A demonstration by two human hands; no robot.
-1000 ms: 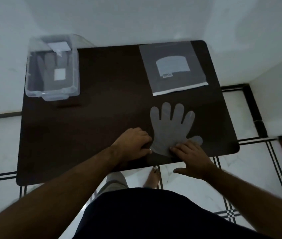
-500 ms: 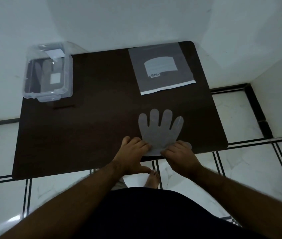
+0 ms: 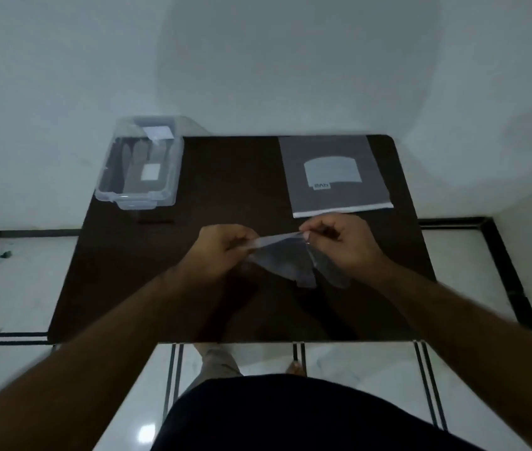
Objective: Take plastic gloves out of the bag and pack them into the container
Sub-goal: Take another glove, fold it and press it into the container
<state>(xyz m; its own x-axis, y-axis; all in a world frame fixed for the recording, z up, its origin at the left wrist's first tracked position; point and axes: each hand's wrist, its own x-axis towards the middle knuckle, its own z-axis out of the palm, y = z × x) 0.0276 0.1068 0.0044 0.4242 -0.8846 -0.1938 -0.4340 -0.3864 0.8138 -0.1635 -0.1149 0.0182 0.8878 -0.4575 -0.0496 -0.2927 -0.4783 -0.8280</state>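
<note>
A thin clear plastic glove point(image 3: 286, 263) hangs above the middle of the dark table point(image 3: 235, 177), stretched by its cuff between both hands. My left hand point(image 3: 225, 247) pinches the cuff's left end and my right hand point(image 3: 344, 244) pinches the right end; the glove's fingers droop down toward the table. The flat grey bag point(image 3: 334, 175) with a white label lies at the table's far right. A clear plastic container point(image 3: 139, 164) stands at the far left corner, with gloves lying inside it.
A white wall runs close behind the table. White floor tiles with black lines surround it, and my feet show under the near edge. The table's left half between the container and my arms holds nothing else.
The glove lay flat on the table near its front edge under both hands; now both hands have lifted it off the surface by the cuff. The camera has tilted up.
</note>
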